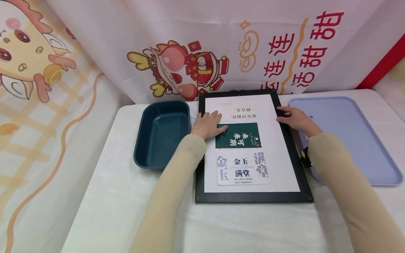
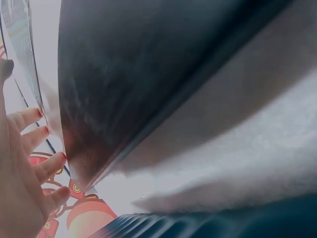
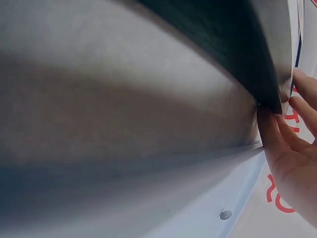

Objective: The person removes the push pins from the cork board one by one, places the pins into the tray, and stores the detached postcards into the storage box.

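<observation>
**Both hands on the black frame at the table's far edge**

From my end, I see the black frame (image 1: 253, 197) lying flat on the white table (image 1: 104, 200), its top end against the far edge, directly under both hands. My left hand (image 1: 207, 124) reaches over the frame's left border with its fingers spread apart, tips toward the white sheet (image 1: 273, 140) and thumb over a corner of the green card (image 1: 229, 142). My right hand (image 1: 297, 120) is at the right border, short of the far right corner of the frame, fingers bent and clamped on the rim, some above and some along its outer side. The pale card (image 1: 243, 167) lies below the green one, toward the frame's near edge. Just left of the frame, the dark blue bin (image 1: 167, 135) sits by the table's far left corner; the light blue tray (image 1: 351, 137) lies to the right, partly under the right forearm.
</observation>
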Motion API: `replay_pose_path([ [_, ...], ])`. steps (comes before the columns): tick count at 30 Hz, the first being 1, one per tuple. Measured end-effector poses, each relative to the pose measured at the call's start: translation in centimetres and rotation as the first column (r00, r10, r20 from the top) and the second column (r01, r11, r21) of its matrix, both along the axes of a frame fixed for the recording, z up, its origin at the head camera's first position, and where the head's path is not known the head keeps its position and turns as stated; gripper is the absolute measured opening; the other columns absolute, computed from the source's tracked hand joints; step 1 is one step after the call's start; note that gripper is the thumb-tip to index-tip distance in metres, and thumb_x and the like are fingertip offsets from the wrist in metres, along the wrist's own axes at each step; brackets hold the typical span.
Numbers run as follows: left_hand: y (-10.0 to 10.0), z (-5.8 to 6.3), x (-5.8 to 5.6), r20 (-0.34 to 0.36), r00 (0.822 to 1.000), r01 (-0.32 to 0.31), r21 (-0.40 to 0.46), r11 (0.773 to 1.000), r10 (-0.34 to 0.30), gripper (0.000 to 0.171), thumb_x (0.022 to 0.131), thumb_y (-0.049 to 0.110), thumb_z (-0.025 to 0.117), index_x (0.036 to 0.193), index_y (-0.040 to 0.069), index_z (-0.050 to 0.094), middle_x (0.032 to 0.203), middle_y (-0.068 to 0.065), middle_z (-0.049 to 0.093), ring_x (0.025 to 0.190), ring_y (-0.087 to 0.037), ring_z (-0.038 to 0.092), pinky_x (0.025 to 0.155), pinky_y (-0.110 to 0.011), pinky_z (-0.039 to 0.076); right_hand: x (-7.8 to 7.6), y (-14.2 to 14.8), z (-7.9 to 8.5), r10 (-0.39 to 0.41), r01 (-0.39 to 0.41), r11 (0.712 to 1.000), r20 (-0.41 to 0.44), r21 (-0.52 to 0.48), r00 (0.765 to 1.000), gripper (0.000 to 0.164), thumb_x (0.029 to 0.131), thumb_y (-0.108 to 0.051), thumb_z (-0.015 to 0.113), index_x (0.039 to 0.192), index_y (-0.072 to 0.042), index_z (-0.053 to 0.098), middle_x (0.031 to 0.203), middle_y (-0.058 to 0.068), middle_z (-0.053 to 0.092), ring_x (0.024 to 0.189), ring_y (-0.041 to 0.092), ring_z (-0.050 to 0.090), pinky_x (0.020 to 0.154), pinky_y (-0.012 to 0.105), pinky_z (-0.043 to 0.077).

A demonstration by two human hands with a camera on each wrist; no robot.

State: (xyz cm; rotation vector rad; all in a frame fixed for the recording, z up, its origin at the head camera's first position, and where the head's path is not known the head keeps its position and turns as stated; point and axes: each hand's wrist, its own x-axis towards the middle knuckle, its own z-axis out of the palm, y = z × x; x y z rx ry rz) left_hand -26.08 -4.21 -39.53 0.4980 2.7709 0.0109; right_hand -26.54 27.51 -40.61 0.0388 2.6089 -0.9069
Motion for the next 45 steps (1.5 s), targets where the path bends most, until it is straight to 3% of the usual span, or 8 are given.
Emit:
replay_pose_path([
  [5, 0.1, -0.2, -0.2, -0.081, 0.996, 0.024, -0.012, 1.000, -0.025, 0.056, 0.101, 0.049, 0.033, 0.148, 0.019, 0.035, 0.155, -0.002, 0.034, 0.141, -0.026, 0.034, 0.118, -0.049, 0.022, 0.0, -0.1, -0.1, 0.007, -0.007, 1.000, 0.000, 0.003, 1.000, 0.066, 0.099, -0.028, 0.051, 0.153, -0.008, 0.019, 0.148, 0.036, 0.026, 0.133, 0.050, 0.031, 0.108, 0.062, 0.031],
  [9, 0.2, -0.2, -0.4, -0.176, 0.983, 0.046, -0.059, 0.997, -0.056, 0.045, 0.103, 0.039, 0.034, 0.141, 0.016, 0.044, 0.145, -0.005, 0.046, 0.130, -0.026, 0.046, 0.111, -0.045, 0.033, -0.1, -0.2, -0.1, 0.001, -0.001, 1.000, -0.002, 0.009, 1.000, 0.066, 0.099, -0.028, 0.051, 0.153, -0.009, 0.019, 0.148, 0.036, 0.025, 0.134, 0.050, 0.031, 0.108, 0.062, 0.031],
  [12, 0.3, -0.1, -0.5, -0.208, 0.976, 0.044, -0.108, 0.993, -0.066, 0.043, 0.103, 0.037, 0.037, 0.141, 0.016, 0.045, 0.141, -0.007, 0.049, 0.126, -0.027, 0.048, 0.109, -0.044, 0.036, -0.2, -0.2, -0.1, 0.000, 0.000, 1.000, -0.005, 0.014, 1.000, 0.065, 0.099, -0.027, 0.052, 0.153, -0.009, 0.020, 0.150, 0.035, 0.024, 0.134, 0.049, 0.031, 0.108, 0.062, 0.030],
  [18, 0.3, -0.1, -0.8, -0.201, 0.977, 0.041, -0.151, 0.988, -0.071, 0.046, 0.101, 0.037, 0.043, 0.143, 0.017, 0.044, 0.140, -0.008, 0.048, 0.125, -0.027, 0.047, 0.109, -0.042, 0.037, -0.3, -0.2, 0.0, 0.023, -0.023, 1.000, -0.021, 0.020, 1.000, 0.065, 0.099, -0.026, 0.052, 0.153, -0.010, 0.021, 0.152, 0.033, 0.021, 0.135, 0.050, 0.029, 0.108, 0.063, 0.029],
  [28, 0.3, -0.2, -1.3, -0.124, 0.991, 0.035, -0.085, 0.996, -0.045, 0.044, 0.101, 0.035, 0.045, 0.140, 0.014, 0.046, 0.148, -0.005, 0.045, 0.132, -0.025, 0.047, 0.111, -0.042, 0.037, -0.1, -0.4, 0.2, 0.034, -0.034, 0.999, -0.027, 0.011, 0.999, 0.065, 0.098, -0.022, 0.052, 0.153, -0.010, 0.020, 0.158, 0.025, 0.010, 0.135, 0.051, 0.027, 0.108, 0.064, 0.028],
  [35, 0.2, -0.1, -1.1, -0.152, 0.984, 0.082, -0.084, 0.993, -0.094, 0.040, 0.101, 0.034, 0.045, 0.135, 0.014, 0.050, 0.134, -0.006, 0.057, 0.117, -0.025, 0.059, 0.102, -0.041, 0.046, -0.1, -0.4, 0.1, 0.034, -0.034, 0.999, -0.018, -0.009, 0.999, 0.064, 0.098, -0.020, 0.052, 0.153, -0.010, 0.020, 0.157, 0.026, 0.015, 0.135, 0.050, 0.028, 0.106, 0.064, 0.031],
  [41, 0.1, 0.2, -0.7, -0.158, 0.979, 0.116, -0.067, 0.991, -0.126, 0.040, 0.103, 0.031, 0.040, 0.141, 0.016, 0.045, 0.138, -0.009, 0.054, 0.118, -0.027, 0.059, 0.102, -0.043, 0.046, 0.0, -0.3, 0.1, 0.038, -0.039, 0.999, -0.025, -0.020, 0.999, 0.064, 0.098, -0.019, 0.052, 0.153, -0.010, 0.021, 0.156, 0.027, 0.015, 0.135, 0.050, 0.029, 0.105, 0.063, 0.032],
  [45, 0.2, 0.4, -0.5, -0.148, 0.983, 0.108, -0.031, 0.994, -0.111, 0.043, 0.105, 0.029, 0.035, 0.145, 0.016, 0.040, 0.143, -0.011, 0.049, 0.122, -0.026, 0.058, 0.102, -0.039, 0.048, 0.1, -0.3, 0.1, 0.035, -0.036, 0.999, -0.025, -0.030, 0.999, 0.063, 0.098, -0.019, 0.052, 0.153, -0.009, 0.022, 0.157, 0.026, 0.014, 0.136, 0.050, 0.027, 0.105, 0.063, 0.032],
])
